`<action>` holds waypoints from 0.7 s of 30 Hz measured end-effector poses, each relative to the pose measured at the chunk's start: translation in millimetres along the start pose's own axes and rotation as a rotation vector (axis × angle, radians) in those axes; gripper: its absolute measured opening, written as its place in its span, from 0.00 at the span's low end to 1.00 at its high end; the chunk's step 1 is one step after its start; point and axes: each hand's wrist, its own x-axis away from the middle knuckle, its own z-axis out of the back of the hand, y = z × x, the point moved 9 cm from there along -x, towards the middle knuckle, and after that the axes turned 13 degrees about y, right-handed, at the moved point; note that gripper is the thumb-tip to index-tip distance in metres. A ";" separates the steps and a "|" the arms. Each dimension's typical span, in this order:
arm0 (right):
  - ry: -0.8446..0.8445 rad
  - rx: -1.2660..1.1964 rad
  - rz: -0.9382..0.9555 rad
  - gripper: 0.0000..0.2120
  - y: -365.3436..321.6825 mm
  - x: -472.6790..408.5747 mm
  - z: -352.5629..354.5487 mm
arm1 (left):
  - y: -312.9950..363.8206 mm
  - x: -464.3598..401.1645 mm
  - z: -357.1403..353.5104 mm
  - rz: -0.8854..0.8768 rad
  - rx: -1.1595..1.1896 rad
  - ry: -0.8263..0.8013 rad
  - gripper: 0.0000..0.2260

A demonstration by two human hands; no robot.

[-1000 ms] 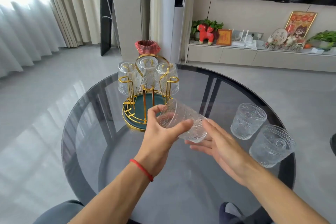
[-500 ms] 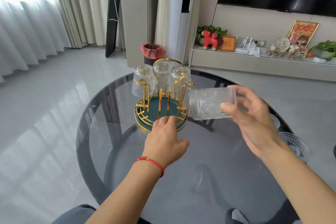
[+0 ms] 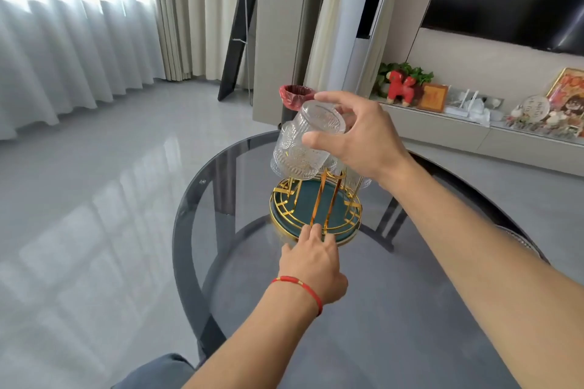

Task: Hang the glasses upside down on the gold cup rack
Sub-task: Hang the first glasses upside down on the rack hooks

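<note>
The gold cup rack with a teal round base stands on the dark glass table. My right hand grips a clear embossed glass by its base, mouth down and tilted, just above the rack's near-left side. Other hung glasses are mostly hidden behind this glass and my hand; a bit of one shows at the right. My left hand rests at the front rim of the rack's base, fingertips touching it, holding nothing.
The rim of another glass peeks past my right forearm at the table's right edge. A bin with a red liner stands on the floor beyond the table. A low shelf with ornaments runs along the back right wall.
My right hand has carried the glass from the right of the rack to above it and turned it mouth down. My left hand stayed at the rack's base.
</note>
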 end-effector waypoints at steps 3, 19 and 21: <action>-0.014 0.039 -0.026 0.34 12.2 -1.6 -12.6 | -0.7 -1.0 0.8 -0.004 0.004 -0.002 0.25; -0.109 0.255 -0.085 0.32 49.7 23.9 -56.1 | 4.8 -2.0 7.4 0.004 -0.078 0.024 0.19; -0.111 0.299 -0.036 0.30 45.5 27.1 -56.7 | 4.9 -1.7 7.3 0.004 -0.079 0.029 0.19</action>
